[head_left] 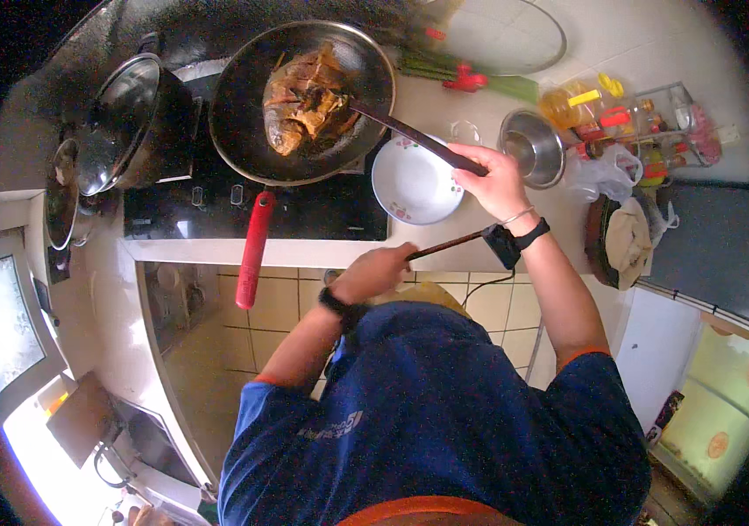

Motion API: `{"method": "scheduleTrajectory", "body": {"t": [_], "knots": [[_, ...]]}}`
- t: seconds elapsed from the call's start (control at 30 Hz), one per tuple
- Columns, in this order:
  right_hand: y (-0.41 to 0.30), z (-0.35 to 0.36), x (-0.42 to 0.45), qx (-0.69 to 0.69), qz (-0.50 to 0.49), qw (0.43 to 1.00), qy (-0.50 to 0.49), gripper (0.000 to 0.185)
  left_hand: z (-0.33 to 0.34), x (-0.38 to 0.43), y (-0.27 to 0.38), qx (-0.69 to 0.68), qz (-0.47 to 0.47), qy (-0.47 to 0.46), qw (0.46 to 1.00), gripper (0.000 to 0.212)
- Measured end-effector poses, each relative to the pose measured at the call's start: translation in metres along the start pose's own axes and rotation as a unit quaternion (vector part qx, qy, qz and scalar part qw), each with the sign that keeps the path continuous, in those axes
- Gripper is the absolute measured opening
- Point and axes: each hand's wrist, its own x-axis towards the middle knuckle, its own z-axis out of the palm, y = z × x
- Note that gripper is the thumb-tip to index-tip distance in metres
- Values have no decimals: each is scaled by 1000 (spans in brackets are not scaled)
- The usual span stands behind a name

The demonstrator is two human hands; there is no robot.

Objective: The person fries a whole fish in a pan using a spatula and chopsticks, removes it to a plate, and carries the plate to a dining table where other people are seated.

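A whole browned fish (pixel 305 98) lies in a dark frying pan (pixel 228 154) on the black glass hob; the pan's red handle (pixel 256 253) points toward me. My right hand (pixel 489 174) grips the long dark handle of a utensil (pixel 414 135), whose far end meets the fish, so its head is hidden. Below it, my left hand (pixel 377 273) closes around one end of a thin dark rod (pixel 446 246), which runs toward a small black device (pixel 501 246) at my right wrist. A white flower-patterned bowl (pixel 417 181) sits right of the pan, partly under the utensil handle.
A steel bowl (pixel 532 148) stands on the right counter, near bottles in a wire rack (pixel 673 108) and a plastic bag (pixel 604 174). Green stalks (pixel 512 87) and a glass lid (pixel 519 33) lie behind. A glass-lidded pot (pixel 118 125) stands at the left.
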Motion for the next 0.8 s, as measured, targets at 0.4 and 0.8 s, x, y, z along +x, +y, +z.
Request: {"method": "scheduleTrajectory", "body": {"t": [0.4,0.8], "knots": [[-23,-25,-68,27,4,995,96,36,-32,-108,-24,-141,-260,133,946,30],[6,-65,-188,-53,125,975,174,37,-19,-78,-27,-139,-241,118,953,25]]}}
